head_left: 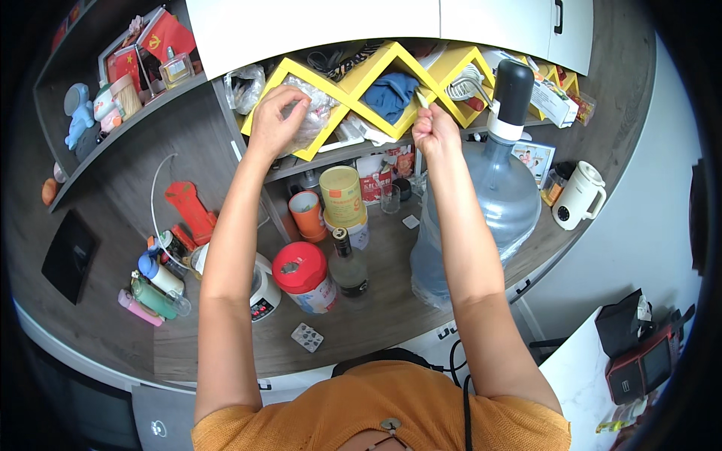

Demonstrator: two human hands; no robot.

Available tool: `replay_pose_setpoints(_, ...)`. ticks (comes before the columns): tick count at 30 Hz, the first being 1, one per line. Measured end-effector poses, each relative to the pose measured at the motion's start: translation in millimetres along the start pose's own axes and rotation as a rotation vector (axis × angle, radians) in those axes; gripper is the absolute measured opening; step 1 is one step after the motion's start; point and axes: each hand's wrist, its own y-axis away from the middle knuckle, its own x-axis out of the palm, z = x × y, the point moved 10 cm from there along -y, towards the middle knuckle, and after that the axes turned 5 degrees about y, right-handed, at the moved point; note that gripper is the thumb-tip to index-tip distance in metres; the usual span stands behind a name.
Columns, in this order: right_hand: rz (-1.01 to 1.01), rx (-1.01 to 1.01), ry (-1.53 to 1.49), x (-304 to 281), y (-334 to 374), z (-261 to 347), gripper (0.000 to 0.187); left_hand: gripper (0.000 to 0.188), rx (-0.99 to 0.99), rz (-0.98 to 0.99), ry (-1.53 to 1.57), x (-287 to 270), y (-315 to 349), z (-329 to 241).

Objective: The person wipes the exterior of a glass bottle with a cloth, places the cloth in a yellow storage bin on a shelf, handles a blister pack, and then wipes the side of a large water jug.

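Grey wood-grain desk [391, 319] fills the middle of my feed, with white cabinet doors [316, 26] across the top. Just below those doors, at upper centre, I have the yellow zigzag shelf [367, 74], where both hands are at work. Blue cloth [391, 98] lies bunched in its middle compartment, and crumpled clear plastic [320, 113] fills the one to the left.

My wearer's hands are well apart. I see the left hand [278, 119] over the opening with the plastic, fingers bent; I cannot tell whether they grip any of it. Nearer the cloth, the right hand [436, 131] is curled at the shelf's front edge, beside a pale sliver [422, 98]; at this size I can't say if it pinches that or the frame itself.

I judge the work to be partway: both hands have reached the compartments, but cloth and plastic lie inside, neither lifted clear, so any handling of them is left to finish.

Further right, a white cable [466, 83] sits coiled in its own compartment. Lower down, I find a big water jug [500, 195] right of centre, a red-lidded tub [301, 269] and a bottle [348, 272] left of it, and a cream kettle [579, 195] toward the right rim.
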Motion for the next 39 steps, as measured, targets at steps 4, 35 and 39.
replay_pose_setpoints(4,0.008,-0.249,0.675,37.7,-13.7,14.0,0.015,0.014,-0.011,0.009,0.026,0.4,0.8,3.6)
replay_pose_setpoints(35,0.058,-0.878,2.021,53.6,66.4,10.3,0.032,0.013,0.161,0.023,-0.170,16.6,8.4,-22.6)
replay_pose_setpoints(39,0.029,-0.840,1.830,45.1,92.7,9.7,0.034,0.025,0.273,0.091,-0.256,39.8,10.5,-48.4)
